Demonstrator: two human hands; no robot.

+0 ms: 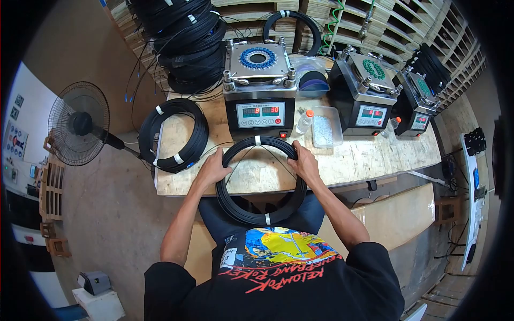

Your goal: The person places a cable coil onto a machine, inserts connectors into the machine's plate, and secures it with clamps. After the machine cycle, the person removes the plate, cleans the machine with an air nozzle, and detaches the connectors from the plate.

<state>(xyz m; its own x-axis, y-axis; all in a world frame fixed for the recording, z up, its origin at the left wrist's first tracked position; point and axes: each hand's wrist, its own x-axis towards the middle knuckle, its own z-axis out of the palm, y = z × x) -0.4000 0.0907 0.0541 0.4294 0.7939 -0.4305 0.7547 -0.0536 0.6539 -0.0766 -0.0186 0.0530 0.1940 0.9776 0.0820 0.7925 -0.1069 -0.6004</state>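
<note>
A coil of black cable (293, 205), bound with white bands, is tilted across the table's front edge, its lower part over my lap. My left hand (214, 169) is closed on the coil's upper left side, thumb toward the inside. On the upper right side, my right hand (305, 162) grips the same coil. Thin cable strands cross the coil's open middle. A second banded black coil (197, 128) lies left of my left hand, near the table's left edge. Directly beyond the held coil stands a polishing machine (261, 92) with blue connectors ringed on top and a lit red display.
Two similar machines (369, 93) (420, 101) with green connectors stand to the right. An orange-capped bottle (304, 123) and a clear plastic tub (326, 127) sit between machines. Stacked black coils (187, 43) rise at back left. A standing fan (80, 124) is left of the wooden table (369, 158).
</note>
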